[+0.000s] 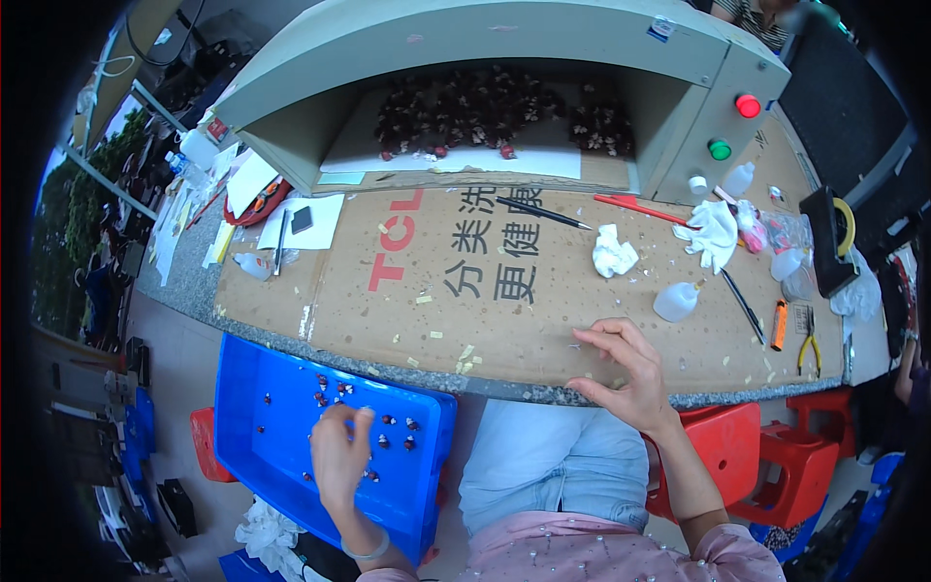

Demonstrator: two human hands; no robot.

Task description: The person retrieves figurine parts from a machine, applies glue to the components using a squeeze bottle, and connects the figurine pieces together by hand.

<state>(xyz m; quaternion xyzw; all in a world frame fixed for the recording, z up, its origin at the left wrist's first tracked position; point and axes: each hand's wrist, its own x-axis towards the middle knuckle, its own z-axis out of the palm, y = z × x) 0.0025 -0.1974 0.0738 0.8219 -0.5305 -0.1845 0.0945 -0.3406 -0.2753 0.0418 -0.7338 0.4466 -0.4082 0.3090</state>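
Over the blue plastic bin (pixel 233 427) at lower left, my left hand (pixel 341 454) is curled closed, its fingertips turned away; what it holds, if anything, is hidden. Small dark-red and white figures (pixel 388 420) lie scattered on the bin's floor around it. My right hand (pixel 628 376) hovers at the front edge of the cardboard-covered table (pixel 543 339), thumb and fingers apart, with nothing held that I can make out. Many similar dark-red pieces (pixel 465 107) are heaped inside the grey machine's opening at the back.
The grey machine (pixel 543 39) has a red and a green button. On the cardboard lie black tweezers (pixel 543 211), crumpled tissue (pixel 613 252), a squeeze bottle (pixel 676 301), a white glove (pixel 713 236), an orange cutter (pixel 779 325) and yellow pliers (pixel 809 341). Red stools (pixel 722 451) stand at right.
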